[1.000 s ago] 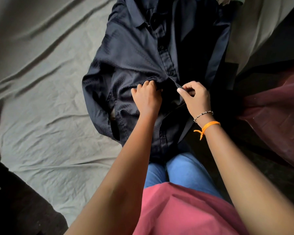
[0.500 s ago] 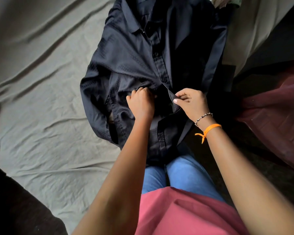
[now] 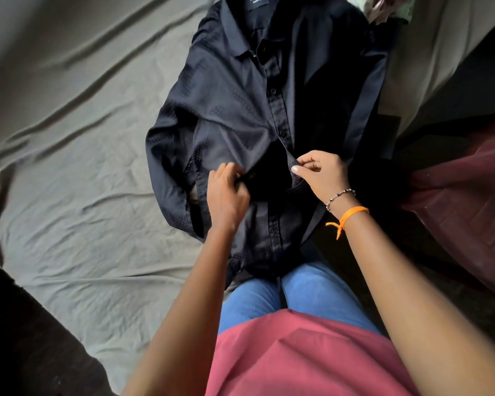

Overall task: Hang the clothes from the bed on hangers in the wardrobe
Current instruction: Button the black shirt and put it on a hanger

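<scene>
We see the dark shirt (image 3: 240, 110) lying at upper centre on the grey bedsheet (image 3: 69, 167), hem overhanging the bed's near edge. Our left hand (image 3: 226, 195) grips one front panel while our right hand (image 3: 320, 175) pinches the button placket's edge. Bare sheet fills the frame's left.

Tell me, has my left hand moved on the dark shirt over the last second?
Yes. The left hand has slid left along the dark shirt, away from its button placket, opening a gap to the right hand.
</scene>
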### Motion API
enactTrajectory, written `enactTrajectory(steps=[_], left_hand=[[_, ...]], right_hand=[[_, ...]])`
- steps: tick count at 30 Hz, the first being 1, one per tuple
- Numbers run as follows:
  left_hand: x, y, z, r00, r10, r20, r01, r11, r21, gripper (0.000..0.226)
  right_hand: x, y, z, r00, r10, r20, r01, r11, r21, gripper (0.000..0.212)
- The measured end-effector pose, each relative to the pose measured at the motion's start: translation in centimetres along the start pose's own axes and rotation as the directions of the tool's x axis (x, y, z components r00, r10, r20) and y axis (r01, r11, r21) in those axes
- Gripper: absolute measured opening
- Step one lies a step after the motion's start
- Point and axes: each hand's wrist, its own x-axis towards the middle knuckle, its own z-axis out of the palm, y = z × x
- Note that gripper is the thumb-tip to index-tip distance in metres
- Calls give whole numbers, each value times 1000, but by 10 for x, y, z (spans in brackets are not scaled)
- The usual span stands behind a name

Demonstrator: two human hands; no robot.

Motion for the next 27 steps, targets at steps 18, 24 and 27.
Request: enactTrajectory(steps=[18, 24, 27], left_hand=[[-26, 45, -13, 922, -301, 245, 383, 807, -449, 53], [-24, 58, -27, 996, -94, -8, 88, 955, -282, 21], [-11, 66, -24, 978, -140, 156, 180, 941, -286, 8]], right_hand=[[-27, -18, 36, 995, 91, -50, -79, 975, 207, 28], [-27, -18, 35, 986, 78, -148, -49, 980, 195, 13], [-28, -19, 31, 987, 25, -156, 5, 982, 187, 15]])
